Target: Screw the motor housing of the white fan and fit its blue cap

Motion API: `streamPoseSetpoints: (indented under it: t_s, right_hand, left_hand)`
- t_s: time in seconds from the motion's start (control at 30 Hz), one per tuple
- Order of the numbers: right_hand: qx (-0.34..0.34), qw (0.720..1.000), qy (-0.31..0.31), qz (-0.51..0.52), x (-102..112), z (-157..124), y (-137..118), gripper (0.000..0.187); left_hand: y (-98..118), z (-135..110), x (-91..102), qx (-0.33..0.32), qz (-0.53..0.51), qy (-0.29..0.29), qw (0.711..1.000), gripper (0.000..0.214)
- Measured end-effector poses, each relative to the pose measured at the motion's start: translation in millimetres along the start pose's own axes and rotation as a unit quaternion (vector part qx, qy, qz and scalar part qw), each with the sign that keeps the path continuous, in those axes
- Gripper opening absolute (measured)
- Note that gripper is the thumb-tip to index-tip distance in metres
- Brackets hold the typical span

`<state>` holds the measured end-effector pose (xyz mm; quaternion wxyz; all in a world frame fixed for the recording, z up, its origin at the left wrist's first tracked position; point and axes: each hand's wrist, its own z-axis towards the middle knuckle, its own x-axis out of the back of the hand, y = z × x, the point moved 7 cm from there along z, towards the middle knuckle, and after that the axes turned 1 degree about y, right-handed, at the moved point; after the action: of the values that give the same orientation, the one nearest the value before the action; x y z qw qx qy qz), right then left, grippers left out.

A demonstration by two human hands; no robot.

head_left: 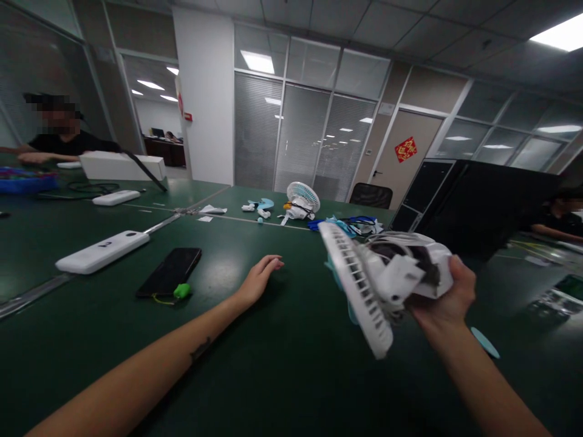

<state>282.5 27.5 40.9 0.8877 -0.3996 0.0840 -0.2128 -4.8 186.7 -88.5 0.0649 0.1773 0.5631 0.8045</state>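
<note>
My right hand (449,300) is wrapped around the white base of a small desk fan (357,282), lifted above the green table. The fan is tilted on its side, its white grille facing left and down, with light blue blades partly showing behind the grille. A grey cable is bunched around its neck and base. My left hand (262,279) rests on the tabletop left of the fan, its fingers curled together with nothing seen in them. A black phone (170,272) with a green charm (182,291) lies to the left of that hand.
A second fan (303,200) stands farther back, beside light blue and white parts (259,206) and blue cables (348,226). White power-bank-like boxes (104,252) lie at left. A light blue disc (485,342) is near my right forearm. Other people sit at both sides.
</note>
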Motion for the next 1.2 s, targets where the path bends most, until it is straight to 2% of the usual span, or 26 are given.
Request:
streamPoseSetpoints:
  t_s: [0.13,0.23,0.33,0.43,0.57,0.73,0.93,1.1,1.2]
  right_hand:
    - [-0.033,0.997,-0.061,0.03,-44.3,-10.6,6.6,0.065]
    - [-0.029,0.991,-0.125,0.024,-75.7,-18.3,3.8,0.071]
    - [-0.003,0.984,-0.179,-0.004,-93.6,-23.3,-3.1,0.076]
    - [0.03,0.969,-0.237,-0.066,-102.2,-26.1,-10.6,0.076]
    - [0.061,0.943,-0.295,-0.14,-109.6,-29.0,-20.0,0.073]
    - [0.107,0.901,-0.347,-0.237,-123.4,-43.3,-30.5,0.081]
    - [0.086,0.881,-0.345,-0.312,-128.6,-60.1,-32.6,0.093]
    - [0.121,0.892,-0.327,-0.289,-128.2,-66.5,-32.9,0.092]
    - [0.147,0.899,-0.318,-0.264,-126.8,-68.5,-33.2,0.09]
  left_hand:
    - [-4.8,2.4,0.3,0.011,-0.082,0.017,0.996,0.06]
    - [-1.3,1.4,-3.3,0.008,-0.126,-0.006,0.992,0.074]
    - [4.2,0.9,-6.1,0.004,-0.139,-0.043,0.989,0.077]
    - [9.2,1.0,-7.4,-0.002,-0.117,-0.079,0.99,0.063]
    - [14.6,-1.5,-7.2,-0.018,-0.054,-0.094,0.994,0.039]
    - [22.5,-11.8,-15.1,-0.033,-0.011,-0.093,0.995,0.03]
    - [47.0,-26.4,-30.3,-0.077,-0.068,-0.129,0.986,0.052]
    - [72.9,-43.7,-45.5,-0.118,-0.113,-0.18,0.97,0.083]
    - [83.5,-51.5,-50.2,-0.131,-0.114,-0.187,0.967,0.095]
